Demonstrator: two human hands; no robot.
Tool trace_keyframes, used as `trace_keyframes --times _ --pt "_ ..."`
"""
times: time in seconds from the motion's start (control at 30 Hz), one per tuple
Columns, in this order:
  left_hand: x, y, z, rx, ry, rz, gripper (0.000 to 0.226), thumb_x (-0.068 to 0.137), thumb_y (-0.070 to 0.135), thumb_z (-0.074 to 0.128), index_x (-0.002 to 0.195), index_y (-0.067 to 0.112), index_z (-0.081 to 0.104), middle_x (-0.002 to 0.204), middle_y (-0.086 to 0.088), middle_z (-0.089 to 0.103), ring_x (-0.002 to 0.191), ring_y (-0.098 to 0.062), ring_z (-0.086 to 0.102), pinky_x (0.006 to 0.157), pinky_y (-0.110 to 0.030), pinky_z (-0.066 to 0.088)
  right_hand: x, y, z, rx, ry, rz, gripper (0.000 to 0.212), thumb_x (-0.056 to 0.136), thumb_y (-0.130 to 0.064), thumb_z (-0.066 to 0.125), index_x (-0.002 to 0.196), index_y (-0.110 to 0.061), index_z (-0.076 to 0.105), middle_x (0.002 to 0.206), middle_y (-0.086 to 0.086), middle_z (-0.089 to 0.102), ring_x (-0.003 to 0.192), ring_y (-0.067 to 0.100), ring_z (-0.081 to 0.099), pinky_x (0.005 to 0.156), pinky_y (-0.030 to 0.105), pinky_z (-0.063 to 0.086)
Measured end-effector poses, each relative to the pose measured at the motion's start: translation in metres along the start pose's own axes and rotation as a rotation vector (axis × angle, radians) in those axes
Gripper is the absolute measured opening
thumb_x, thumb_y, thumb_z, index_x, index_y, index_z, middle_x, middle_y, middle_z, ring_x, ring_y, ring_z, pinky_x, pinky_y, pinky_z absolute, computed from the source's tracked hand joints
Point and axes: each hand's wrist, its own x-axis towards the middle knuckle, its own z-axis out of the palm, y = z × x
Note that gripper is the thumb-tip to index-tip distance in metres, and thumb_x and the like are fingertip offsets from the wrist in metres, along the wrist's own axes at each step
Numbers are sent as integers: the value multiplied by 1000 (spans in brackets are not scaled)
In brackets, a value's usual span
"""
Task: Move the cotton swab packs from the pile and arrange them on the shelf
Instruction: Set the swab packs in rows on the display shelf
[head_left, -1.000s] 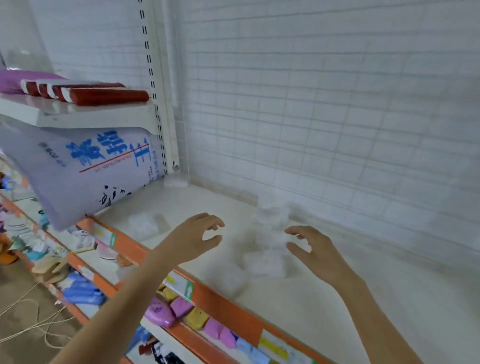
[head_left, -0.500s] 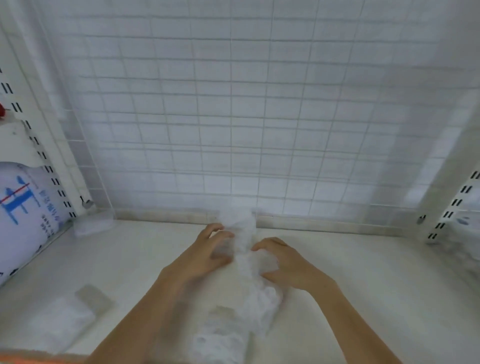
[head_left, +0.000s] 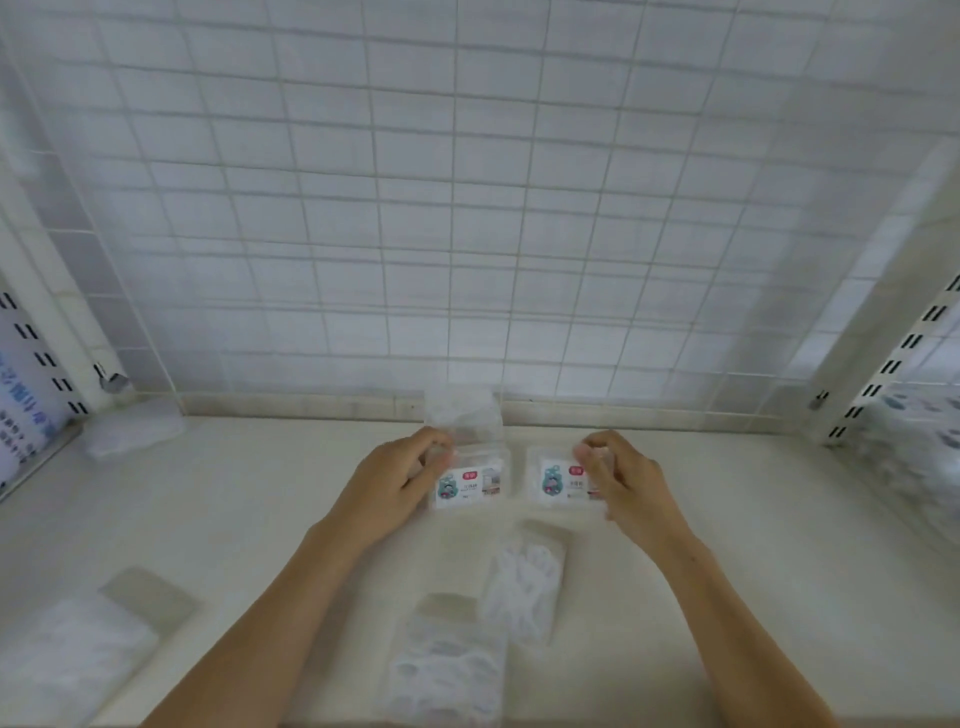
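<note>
Two clear cotton swab packs with printed labels lie side by side on the white shelf (head_left: 218, 509). My left hand (head_left: 395, 480) grips the left pack (head_left: 475, 480) at its left edge. My right hand (head_left: 621, 478) pinches the right pack (head_left: 553, 480) at its right side. Another clear pack (head_left: 462, 415) stands against the back rail just behind the left one. Two more packs lie nearer to me, one (head_left: 524, 587) between my forearms and one (head_left: 449, 665) at the front edge.
A white wire grid (head_left: 467, 208) closes the back of the shelf. Loose packs lie at the front left (head_left: 78, 649) and the back left corner (head_left: 135, 431). A blue-printed bag (head_left: 21, 415) hangs at the left; slotted uprights (head_left: 893, 364) and stacked goods stand at the right.
The view has turned from the aisle to face the shelf squarely. My hands reached into the pile, and now each holds one labelled pack, set side by side near the back.
</note>
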Motion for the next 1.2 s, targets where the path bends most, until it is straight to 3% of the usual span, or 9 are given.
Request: trace_keyframes --times 0.13,0.27,0.37,0.57,0.77,0.87,0.97,1.13,1.2 --pt "-3 6 5 -115 -70 -84 37 88 49 34 92 23 59 69 3 64 55 -3 53 51 -20 35 1 2 3 -99 -16 26 30 93 -47 37 82 -23 52 70 1 62 66 21 59 56 31 43" --pt "-2 3 10 2 -91 -58 62 87 67 24 83 17 61 73 2 57 71 -7 53 63 -22 40 1 7 4 -129 -8 33 49 95 -50 29 83 -11 56 76 10 62 71 28 58 55 32 43" --pt "-2 -1 8 -32 -107 -52 68 81 70 23 99 21 65 87 8 58 86 -4 54 80 -26 44 2 8 5 -190 -2 -10 57 95 -52 28 93 -7 62 89 10 62 80 22 58 70 35 47" --pt "-6 6 0 117 -321 43 86 57 82 52 124 28 46 111 21 46 106 2 41 94 -19 33 1 8 3 -245 -57 -59 40 92 -47 42 119 -22 58 117 -8 51 105 9 49 89 21 35" --pt "-5 9 2 167 -323 52 81 58 71 46 126 26 42 114 19 44 105 0 37 95 -19 30 -1 15 1 -231 -348 -43 84 61 -50 73 135 -41 35 130 -20 34 127 6 29 111 33 26" --pt "-4 10 2 150 -334 43 76 61 63 55 126 25 42 114 16 44 107 -2 38 94 -20 31 0 14 0 -249 -310 -99 71 70 -30 76 132 -30 42 121 -18 41 119 6 34 106 28 30" --pt "-5 11 2 154 -240 112 67 69 39 73 126 20 44 117 9 43 109 -7 38 92 -20 35 -2 8 -4 -311 -256 -132 67 70 -30 77 128 -28 45 117 -18 42 111 3 34 92 16 29" --pt "-4 17 0 184 -71 242 66 64 23 76 123 11 48 119 -2 44 110 -13 36 93 -34 42 -24 -3 -17 -454 -32 -258 66 73 -22 74 131 -22 43 118 -17 30 108 0 23 90 16 32" --pt "-4 26 0 121 -32 260 68 64 23 73 125 15 45 121 2 40 112 -10 34 94 -29 39 -44 -3 -25 -458 62 -265 67 72 -16 75 131 -19 45 122 -11 33 111 0 24 91 18 35"
